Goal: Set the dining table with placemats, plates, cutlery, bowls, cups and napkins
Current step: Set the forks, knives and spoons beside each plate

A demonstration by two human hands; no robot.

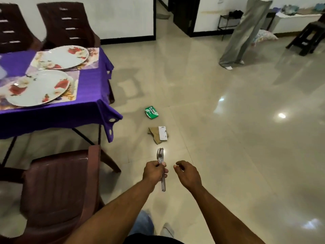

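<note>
Head view: the left hand point(154, 170) grips a bundle of silver metal forks point(161, 166) upright, tines above the fist, handles below. The right hand point(187, 171), just beside, is loosely curled and holds nothing, over the glossy beige tiled floor point(228, 129).

Purple cloth point(52, 117) over the bench at left of the frame, white plates point(37, 88) with red and cream flowers on floral placemats point(72, 92). Chairs point(58, 187) are dark maroon-brown, forks point(160, 155) shiny silver. Green packet point(151, 112) mid-frame on the glossy beige floor point(228, 138).
</note>
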